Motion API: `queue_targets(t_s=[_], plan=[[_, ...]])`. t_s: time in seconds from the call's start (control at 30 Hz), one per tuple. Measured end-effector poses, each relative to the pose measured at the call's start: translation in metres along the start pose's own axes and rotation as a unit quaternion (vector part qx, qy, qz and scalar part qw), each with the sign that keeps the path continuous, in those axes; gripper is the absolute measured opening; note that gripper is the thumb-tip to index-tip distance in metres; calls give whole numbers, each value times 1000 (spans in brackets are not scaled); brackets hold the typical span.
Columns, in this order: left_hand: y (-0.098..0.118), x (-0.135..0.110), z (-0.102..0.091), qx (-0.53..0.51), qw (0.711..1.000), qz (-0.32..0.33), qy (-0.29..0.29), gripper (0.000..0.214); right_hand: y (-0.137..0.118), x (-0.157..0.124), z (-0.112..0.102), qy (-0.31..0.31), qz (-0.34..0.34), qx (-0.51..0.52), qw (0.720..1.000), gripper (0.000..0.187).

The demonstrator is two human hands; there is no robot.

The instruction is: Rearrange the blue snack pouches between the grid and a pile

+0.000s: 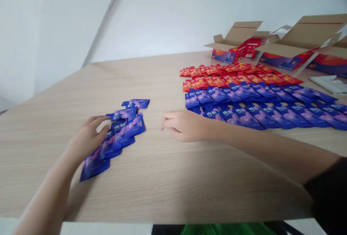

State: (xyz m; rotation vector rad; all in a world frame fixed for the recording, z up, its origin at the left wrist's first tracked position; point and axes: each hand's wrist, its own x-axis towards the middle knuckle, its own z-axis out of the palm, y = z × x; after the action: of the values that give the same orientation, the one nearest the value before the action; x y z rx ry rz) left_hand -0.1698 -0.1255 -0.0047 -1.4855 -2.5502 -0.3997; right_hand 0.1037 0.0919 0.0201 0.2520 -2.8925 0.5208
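A person's left hand, its thumb and fingers parted, reaches in at the left of the frame beside an overlapping cluster of flat, glossy blue-and-purple sachets; whether the fingertips touch the nearest one cannot be told. At centre, the right hand, blurred, hangs over the pale wood-grain tabletop, fingers loosely curled; no sachet shows in it, though a pinch cannot be ruled out. Across the right of the frame run two long, overlapping rows of matching blue sachets, below two rows of red-and-orange sachets. The sorting looks partway along: the left cluster is small and uneven beside the tidy rows, and the two groups lie apart. In the upper right, printed red-and-blue cardboard boxes stand with flaps up, their contents hidden; no packing can be confirmed.
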Motion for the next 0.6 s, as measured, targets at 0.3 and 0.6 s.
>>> queue_targets(t_s=[0.3, 0.6], plan=[[19, -43, -4, -146, 974, -90, 149, 18, 39, 188, 67, -30, 57, -85, 994, 48], [20, -48, -1, -163, 973, -44, 157, 17, 37, 202, 94, -18, 34, -161, 986, 27]])
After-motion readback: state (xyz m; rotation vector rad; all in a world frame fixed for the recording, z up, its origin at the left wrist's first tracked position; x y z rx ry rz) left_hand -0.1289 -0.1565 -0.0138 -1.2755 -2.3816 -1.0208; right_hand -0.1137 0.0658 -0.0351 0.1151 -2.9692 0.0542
